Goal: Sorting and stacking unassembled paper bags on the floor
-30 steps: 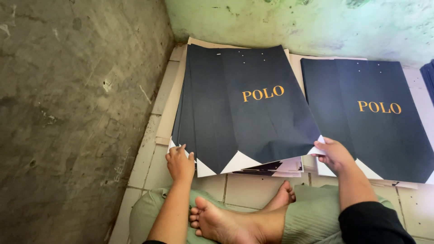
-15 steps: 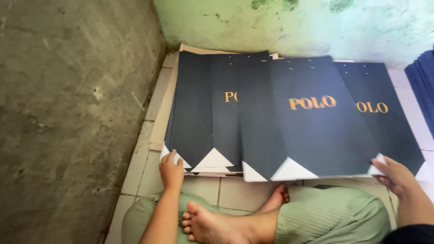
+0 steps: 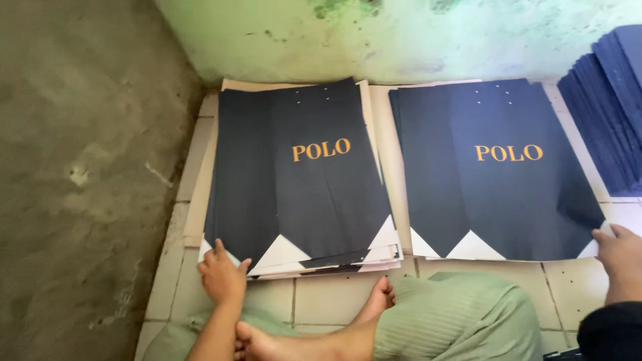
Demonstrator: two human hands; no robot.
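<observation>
Two stacks of flat, dark navy paper bags with orange lettering lie side by side on the tiled floor. My left hand [image 3: 224,277] rests with spread fingers on the near left corner of the left stack [image 3: 301,180]. On the right stack [image 3: 501,174] the top bag lies flat. My right hand [image 3: 618,254] grips that bag's near right corner, by its white folded tip. The white triangular bottoms of both stacks point toward me.
A third pile of blue sheets [image 3: 612,100] leans at the far right. A stained green wall [image 3: 401,33] stands right behind the stacks. Rough concrete [image 3: 80,174] lies to the left. My crossed legs in green trousers [image 3: 455,321] and bare foot [image 3: 321,341] are in front.
My right hand carried one dark bag from the left stack over to the right and laid it flat on the right stack. My left hand stayed at the left stack's corner.
</observation>
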